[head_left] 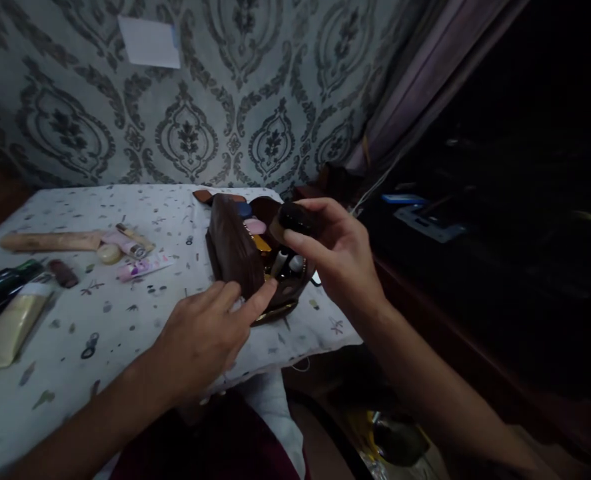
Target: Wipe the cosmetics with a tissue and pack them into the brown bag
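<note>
A brown pouch (pixel 232 247) stands open on the patterned tablecloth (pixel 125 320), with several small cosmetic items showing inside it. My left hand (pixel 202 340) rests at the pouch's near side, its thumb and forefinger pressed against the brown wall. My right hand (pixel 340 257) hovers over the pouch's mouth, fingers closed round a small dark round container (pixel 296 218). Two white-tipped tubes (pixel 288 262) stick up just under that hand.
At the left of the cloth lie a long tan tube (pixel 50 241), a pink tube (pixel 142 267), a small round pale jar (pixel 108 253), a dark bottle (pixel 0 287) and a yellowish packet (pixel 8 330). A dark shelf (pixel 475 220) runs along the right. Patterned wallpaper (pixel 225 100) is behind.
</note>
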Tool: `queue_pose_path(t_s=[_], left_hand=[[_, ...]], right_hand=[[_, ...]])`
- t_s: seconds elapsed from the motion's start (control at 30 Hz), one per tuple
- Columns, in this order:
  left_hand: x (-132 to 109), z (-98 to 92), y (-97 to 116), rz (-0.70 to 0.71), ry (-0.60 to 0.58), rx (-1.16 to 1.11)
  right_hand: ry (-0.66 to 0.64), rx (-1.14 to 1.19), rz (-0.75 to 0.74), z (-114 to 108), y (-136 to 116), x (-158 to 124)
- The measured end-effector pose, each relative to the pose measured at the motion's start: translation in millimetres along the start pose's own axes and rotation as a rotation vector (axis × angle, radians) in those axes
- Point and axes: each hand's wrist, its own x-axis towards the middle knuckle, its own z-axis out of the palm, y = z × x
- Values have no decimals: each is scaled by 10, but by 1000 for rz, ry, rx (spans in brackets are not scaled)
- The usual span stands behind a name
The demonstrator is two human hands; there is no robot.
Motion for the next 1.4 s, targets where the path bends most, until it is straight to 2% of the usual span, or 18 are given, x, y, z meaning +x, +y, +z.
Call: queue_pose_path(t_s=[0.07, 0.17, 0.27, 0.37, 0.5, 0.77, 0.9, 1.03, 1.13, 1.4], left_hand=[[114, 58, 30, -33, -152, 180], [175, 117, 57, -78, -342, 299], [200, 151, 90, -128, -517, 289], [259, 154, 140, -201, -667, 223], [332, 117, 179, -240, -773, 139], [314, 140, 143, -220, -794, 130], [300, 160, 125, -216, -798, 116], [294, 163, 115, -227, -798, 105], [275, 168, 112, -227, -791, 95], [220, 149, 105, -195, -706, 121]], right_hand=[[-84, -104, 3, -151, 49, 70], [-225, -311, -80, -269, 95, 107], [-360, -488, -180, -308, 107, 123], [-447, -556, -196, -320, 118, 158], [-531, -598, -208, -329, 127, 232], [-943, -972, -183, -176, -1, 403], [-1060, -1130, -165, -49, -5, 439], [-1103, -1226, -211, 32, 47, 408], [-1073, -1271, -254, 48, 96, 367], [-1053, -1214, -286, -9, 116, 364]])
